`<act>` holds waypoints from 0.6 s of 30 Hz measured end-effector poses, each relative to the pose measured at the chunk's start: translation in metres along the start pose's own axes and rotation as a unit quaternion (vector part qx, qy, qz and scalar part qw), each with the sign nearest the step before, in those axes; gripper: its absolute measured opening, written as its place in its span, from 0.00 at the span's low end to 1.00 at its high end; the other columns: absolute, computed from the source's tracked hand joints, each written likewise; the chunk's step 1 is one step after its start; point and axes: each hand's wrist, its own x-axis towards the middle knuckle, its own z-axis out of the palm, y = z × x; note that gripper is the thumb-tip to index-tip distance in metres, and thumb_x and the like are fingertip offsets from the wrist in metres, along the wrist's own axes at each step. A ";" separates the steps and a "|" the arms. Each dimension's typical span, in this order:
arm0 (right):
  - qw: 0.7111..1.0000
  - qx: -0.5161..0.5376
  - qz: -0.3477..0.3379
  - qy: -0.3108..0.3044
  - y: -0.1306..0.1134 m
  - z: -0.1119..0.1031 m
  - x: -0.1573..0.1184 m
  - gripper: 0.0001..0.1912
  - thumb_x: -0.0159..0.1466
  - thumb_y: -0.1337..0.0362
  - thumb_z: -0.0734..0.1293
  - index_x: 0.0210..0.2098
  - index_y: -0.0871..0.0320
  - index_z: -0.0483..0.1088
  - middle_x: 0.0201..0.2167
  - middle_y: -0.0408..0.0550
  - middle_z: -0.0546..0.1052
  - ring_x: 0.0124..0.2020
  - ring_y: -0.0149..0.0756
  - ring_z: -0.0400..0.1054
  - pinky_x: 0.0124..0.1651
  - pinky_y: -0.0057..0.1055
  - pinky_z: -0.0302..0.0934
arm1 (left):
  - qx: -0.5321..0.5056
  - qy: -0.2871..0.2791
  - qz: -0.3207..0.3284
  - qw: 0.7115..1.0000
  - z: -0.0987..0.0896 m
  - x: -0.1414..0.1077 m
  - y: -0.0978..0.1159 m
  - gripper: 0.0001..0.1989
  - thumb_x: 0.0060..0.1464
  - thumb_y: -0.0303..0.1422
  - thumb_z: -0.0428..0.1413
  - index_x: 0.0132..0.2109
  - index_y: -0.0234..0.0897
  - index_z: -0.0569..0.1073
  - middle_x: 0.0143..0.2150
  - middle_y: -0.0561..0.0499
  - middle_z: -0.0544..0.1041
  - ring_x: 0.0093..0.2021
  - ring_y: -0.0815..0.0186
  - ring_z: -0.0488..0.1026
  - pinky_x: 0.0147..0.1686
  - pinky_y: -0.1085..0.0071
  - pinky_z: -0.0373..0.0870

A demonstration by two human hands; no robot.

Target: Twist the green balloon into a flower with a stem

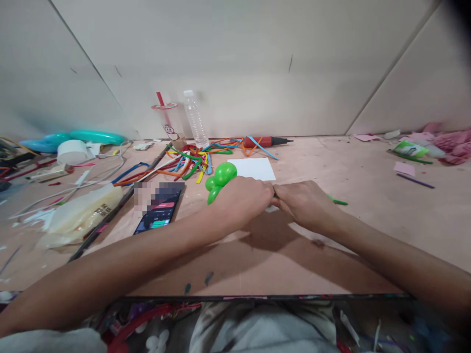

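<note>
both hands (274,198) pinched on a glossy, bulbous green balloon (220,179), knuckles touching

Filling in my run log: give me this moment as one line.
left hand: grips green balloon | right hand: pinches its uninflated tail | hands touching | nearby: white paper, phone

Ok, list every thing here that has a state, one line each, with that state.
Green balloon: partly inflated, twisted into bubbles, held by both hands.
Left hand: closed on the balloon's inflated end.
Right hand: closed on the uninflated tail.
Phone: screen lit, lying flat.
Water bottle: upright, capped.
Drink cup: upright, lidded, straw in.
Balloon pump: lying on its side.
Loose balloons: uninflated, in a heap.
</note>
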 end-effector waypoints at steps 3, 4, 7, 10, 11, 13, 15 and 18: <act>1.000 0.011 0.005 0.010 -0.001 0.000 0.002 0.15 0.71 0.55 0.62 0.44 0.61 0.71 0.40 0.56 0.80 0.40 0.46 0.74 0.34 0.34 0.53 | 0.002 0.002 -0.011 1.000 -0.001 -0.001 -0.001 0.11 0.63 0.28 0.51 0.51 0.28 0.70 0.38 0.38 0.80 0.40 0.55 0.80 0.40 0.64 0.73; 1.000 0.016 0.006 0.017 -0.001 0.000 0.002 0.16 0.71 0.54 0.62 0.45 0.61 0.70 0.41 0.56 0.80 0.41 0.47 0.73 0.35 0.34 0.55 | 0.009 0.012 -0.005 1.000 -0.003 -0.003 -0.002 0.13 0.61 0.28 0.53 0.51 0.27 0.69 0.40 0.38 0.80 0.42 0.53 0.79 0.43 0.62 0.73; 0.998 0.016 -0.007 0.055 0.006 -0.001 0.002 0.18 0.70 0.53 0.63 0.47 0.62 0.70 0.44 0.57 0.78 0.45 0.48 0.71 0.42 0.37 0.58 | 0.050 0.083 0.054 0.994 -0.022 -0.016 -0.002 0.18 0.59 0.31 0.55 0.54 0.26 0.68 0.51 0.32 0.76 0.58 0.46 0.71 0.60 0.49 0.63; 0.994 -0.022 -0.034 0.099 0.015 -0.006 -0.001 0.17 0.69 0.53 0.64 0.48 0.59 0.72 0.49 0.60 0.75 0.50 0.52 0.66 0.49 0.42 0.57 | 0.036 0.173 0.064 0.982 -0.049 -0.037 -0.010 0.27 0.60 0.41 0.55 0.60 0.29 0.65 0.62 0.34 0.70 0.69 0.46 0.59 0.70 0.44 0.42; 0.993 -0.033 -0.040 0.108 0.018 -0.009 -0.002 0.16 0.69 0.54 0.65 0.48 0.59 0.72 0.51 0.60 0.74 0.51 0.53 0.65 0.49 0.43 0.57 | 0.019 0.186 0.050 0.981 -0.056 -0.043 -0.016 0.27 0.61 0.42 0.53 0.62 0.30 0.63 0.63 0.36 0.69 0.70 0.47 0.57 0.71 0.45 0.38; 0.992 -0.040 -0.040 0.112 0.020 -0.015 -0.003 0.14 0.68 0.56 0.66 0.48 0.58 0.73 0.52 0.60 0.73 0.51 0.54 0.64 0.49 0.44 0.57 | -0.058 0.224 0.017 0.973 -0.065 -0.055 -0.030 0.27 0.62 0.45 0.53 0.62 0.36 0.64 0.63 0.42 0.69 0.69 0.48 0.59 0.70 0.45 0.43; 0.992 -0.024 -0.042 0.113 0.021 -0.019 -0.002 0.13 0.69 0.58 0.66 0.48 0.58 0.73 0.53 0.59 0.73 0.53 0.53 0.64 0.50 0.45 0.58 | -0.156 0.194 -0.016 0.968 -0.063 -0.063 -0.045 0.28 0.60 0.46 0.55 0.64 0.42 0.63 0.64 0.45 0.68 0.67 0.48 0.62 0.67 0.48 0.55; 0.991 0.029 -0.047 0.122 0.019 -0.019 -0.001 0.12 0.69 0.59 0.65 0.49 0.57 0.72 0.51 0.57 0.75 0.54 0.51 0.65 0.53 0.45 0.58 | -0.298 0.131 -0.015 0.945 -0.048 -0.069 -0.060 0.32 0.56 0.46 0.60 0.64 0.46 0.63 0.66 0.46 0.67 0.65 0.51 0.65 0.62 0.57 0.64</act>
